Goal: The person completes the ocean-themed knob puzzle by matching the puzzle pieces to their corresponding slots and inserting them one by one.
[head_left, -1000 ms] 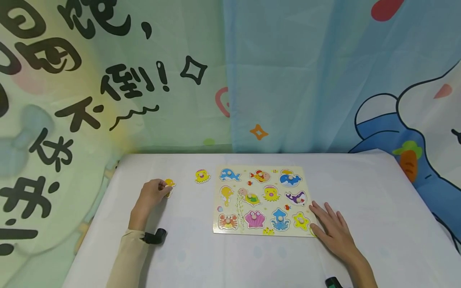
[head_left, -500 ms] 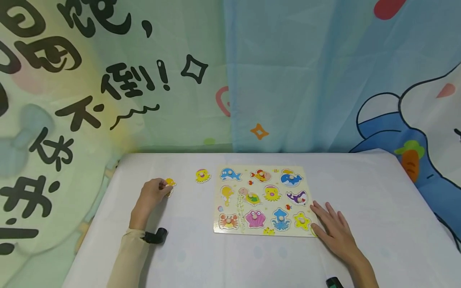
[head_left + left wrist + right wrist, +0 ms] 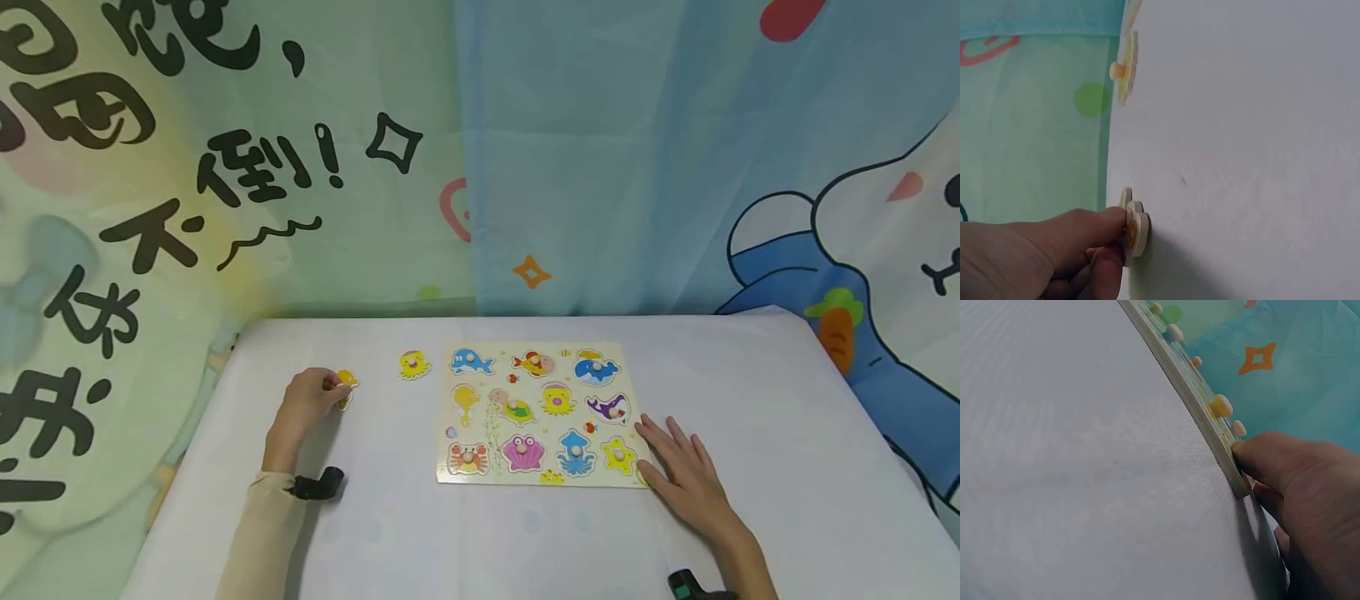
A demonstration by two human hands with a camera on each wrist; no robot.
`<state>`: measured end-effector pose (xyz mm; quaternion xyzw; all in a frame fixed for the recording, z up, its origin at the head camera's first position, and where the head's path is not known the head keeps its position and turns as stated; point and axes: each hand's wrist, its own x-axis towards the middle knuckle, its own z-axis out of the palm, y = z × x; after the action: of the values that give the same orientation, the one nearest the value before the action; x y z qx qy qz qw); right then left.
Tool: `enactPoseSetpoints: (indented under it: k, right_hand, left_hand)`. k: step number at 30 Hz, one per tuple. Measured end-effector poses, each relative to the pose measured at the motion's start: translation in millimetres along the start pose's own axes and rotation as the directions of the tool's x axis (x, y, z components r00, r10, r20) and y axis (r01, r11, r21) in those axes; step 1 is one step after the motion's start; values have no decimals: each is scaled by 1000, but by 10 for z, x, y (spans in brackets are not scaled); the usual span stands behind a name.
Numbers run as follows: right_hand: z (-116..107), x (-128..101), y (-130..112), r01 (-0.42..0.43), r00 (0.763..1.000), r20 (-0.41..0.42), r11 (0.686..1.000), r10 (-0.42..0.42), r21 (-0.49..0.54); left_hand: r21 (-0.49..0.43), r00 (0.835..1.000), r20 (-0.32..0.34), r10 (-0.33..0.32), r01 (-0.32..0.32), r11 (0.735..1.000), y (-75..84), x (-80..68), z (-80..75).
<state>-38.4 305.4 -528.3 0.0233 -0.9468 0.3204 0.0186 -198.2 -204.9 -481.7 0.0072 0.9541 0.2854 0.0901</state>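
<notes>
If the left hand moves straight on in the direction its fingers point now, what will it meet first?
Probably the loose yellow octopus piece on the table, beyond the yellow piece that the left hand pinches. The puzzle board lies further on. The exact line is uncertain.

The head view looked down toward twelve o'clock over the table (image 3: 525,533); both wrist views skimmed it closely.
</notes>
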Motion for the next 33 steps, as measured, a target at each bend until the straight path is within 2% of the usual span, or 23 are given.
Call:
enactPoseSetpoints:
  k: [3, 9, 16, 20, 25, 33]
  right_hand:
    - [14, 8, -4, -6, 1000, 1, 1000, 6, -11]
    - [21, 14, 2, -9, 1000, 5, 1000, 9, -10]
    - [24, 27, 1, -7, 1000, 3, 1000, 7, -4]
    - [21, 21, 0, -13, 1000, 4, 1000, 13, -4]
    - [21, 10, -4, -24, 1000, 10, 1000, 24, -5]
    - [29, 1, -6, -18, 1000, 5, 1000, 18, -14]
  left_hand:
    - [1, 1000, -2, -5, 5, 1000, 82, -7, 14]
    - [-7, 999, 21, 29, -29, 1000, 329, -27, 125]
    - [-52, 995, 41, 91, -89, 995, 568, -75, 326]
    - [-76, 992, 69, 102, -97, 992, 703, -89, 470]
    - [-73, 984, 116, 134, -126, 989, 889, -110, 638]
    - [-118, 967, 139, 212, -196, 973, 1167, -119, 793]
